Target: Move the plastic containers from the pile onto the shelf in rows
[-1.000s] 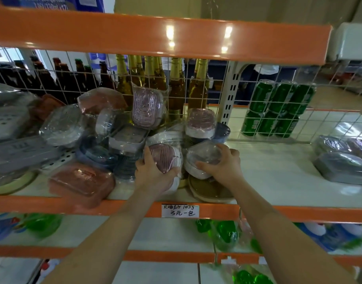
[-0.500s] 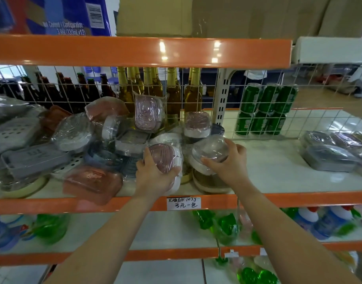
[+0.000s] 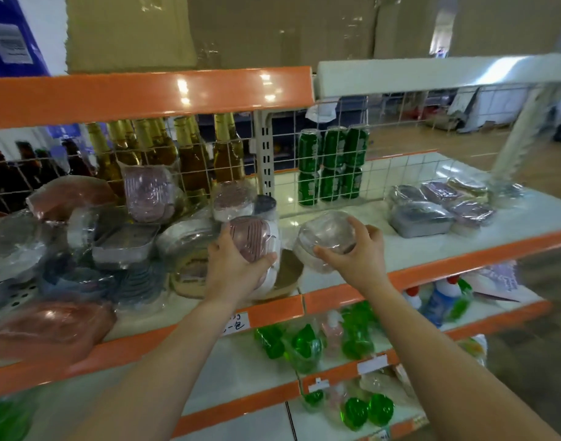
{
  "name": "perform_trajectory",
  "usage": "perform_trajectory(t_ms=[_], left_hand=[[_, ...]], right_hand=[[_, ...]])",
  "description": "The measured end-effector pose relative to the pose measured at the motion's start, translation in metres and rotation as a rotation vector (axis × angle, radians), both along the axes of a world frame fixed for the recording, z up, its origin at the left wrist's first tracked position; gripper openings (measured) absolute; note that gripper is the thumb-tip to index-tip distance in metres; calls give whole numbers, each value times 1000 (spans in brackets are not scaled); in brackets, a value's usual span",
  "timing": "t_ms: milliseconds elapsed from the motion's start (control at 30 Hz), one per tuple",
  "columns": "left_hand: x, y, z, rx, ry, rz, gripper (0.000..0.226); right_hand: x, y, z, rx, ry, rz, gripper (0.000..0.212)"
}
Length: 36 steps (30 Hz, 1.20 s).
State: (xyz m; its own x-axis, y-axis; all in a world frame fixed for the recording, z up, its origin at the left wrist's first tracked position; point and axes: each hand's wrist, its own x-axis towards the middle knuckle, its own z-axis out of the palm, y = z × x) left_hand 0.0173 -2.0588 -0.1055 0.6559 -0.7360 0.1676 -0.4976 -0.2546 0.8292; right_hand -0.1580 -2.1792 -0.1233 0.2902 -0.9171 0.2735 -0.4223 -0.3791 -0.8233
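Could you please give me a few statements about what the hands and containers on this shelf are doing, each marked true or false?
1. The right hand grips a clear wrapped container. True.
2. The left hand is empty. False: it holds a pink-lidded container.
3. The green cans stand behind the wire grid. True.
4. The wrapped containers at the far right sit on the floor. False: they lie on the white shelf.
5. The pile lies to the left of both hands. True.
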Motion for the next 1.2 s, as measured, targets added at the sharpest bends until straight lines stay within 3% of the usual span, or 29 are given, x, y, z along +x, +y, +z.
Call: perform_trajectory(t_ms=[167, 333, 633, 833, 1000, 1067, 1200], left_hand=[[-47, -66, 3, -16, -127, -103, 96], [-100, -147, -7, -25, -61, -142, 106], [-203, -288, -9, 73, 8, -139, 98], [-247, -355, -18, 221, -162, -74, 84], [-258, -401, -22, 326, -277, -27, 75], [-259, -414, -22, 330, -366, -34, 65], [-259, -439, -17, 296, -376, -62, 50]], right_hand=[[-58, -47, -8, 5, -15, -98, 93], [-123, -115, -12, 10, -27, -141, 94], [-223, -248, -16, -19, -11, -140, 83], [-240, -308, -29, 5, -16, -190, 87], [-252, -348, -40, 21, -34, -231, 78], [-253, -360, -43, 27, -43, -233, 74], [-247, -378, -45, 16, -36, -229, 74]])
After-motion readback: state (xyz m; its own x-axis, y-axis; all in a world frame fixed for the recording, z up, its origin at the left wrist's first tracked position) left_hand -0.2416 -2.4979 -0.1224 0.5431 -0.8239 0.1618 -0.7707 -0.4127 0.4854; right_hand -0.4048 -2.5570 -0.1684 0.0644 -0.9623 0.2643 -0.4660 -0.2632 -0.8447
